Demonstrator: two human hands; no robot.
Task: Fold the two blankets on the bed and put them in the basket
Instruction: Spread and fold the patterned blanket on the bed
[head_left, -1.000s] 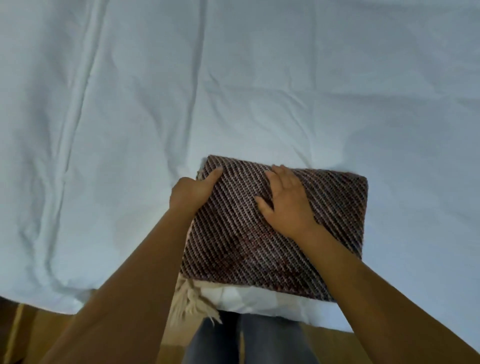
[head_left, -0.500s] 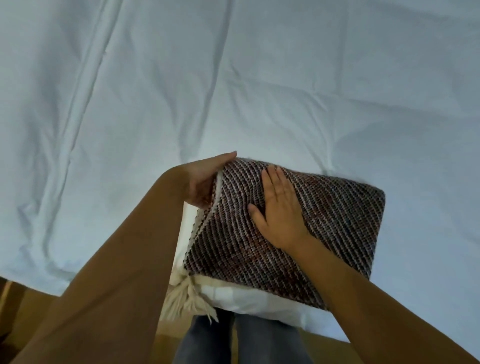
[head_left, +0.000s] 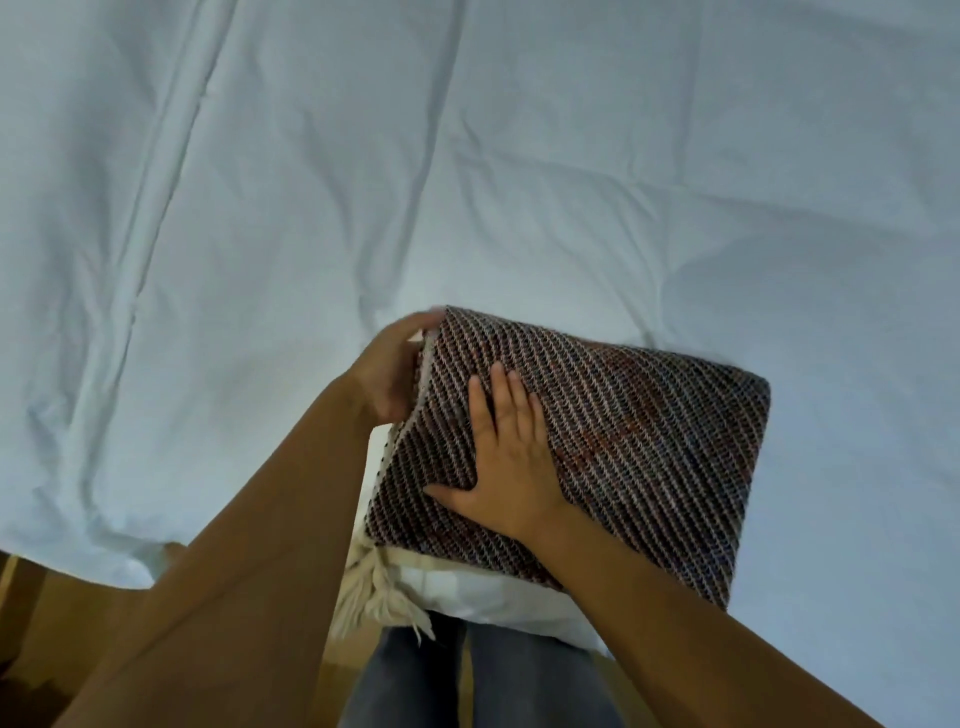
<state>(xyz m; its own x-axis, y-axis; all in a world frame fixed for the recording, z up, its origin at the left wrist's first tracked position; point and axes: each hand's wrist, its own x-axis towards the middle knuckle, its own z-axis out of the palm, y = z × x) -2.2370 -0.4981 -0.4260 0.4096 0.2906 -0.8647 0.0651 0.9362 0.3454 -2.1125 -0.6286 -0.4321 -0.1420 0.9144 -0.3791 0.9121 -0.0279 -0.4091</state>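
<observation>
Fingers (head_left: 506, 400) of the right hand (head_left: 511, 467) lie straight and close together, pressing flat on the folded woven blanket (head_left: 639, 441) at the near edge of the bed (head_left: 519, 182). The left hand (head_left: 387, 374) curls around the blanket's left side. A white folded layer (head_left: 467, 587) with cream fringe (head_left: 371, 592) shows beneath.

1. A white sheet (head_left: 571, 156) fills most of the view. It lies spread flat with soft creases all over, and its near edge runs across the bottom left.
2. A long raised fold (head_left: 156, 218) runs through the sheet's left side, from the far edge down towards the near left corner.
3. Brown wooden floor (head_left: 52, 623) shows below the sheet's near edge, at the bottom left.
4. Grey-blue trousers (head_left: 415, 686) show at the bottom centre, just this side of the sheet's near edge.
</observation>
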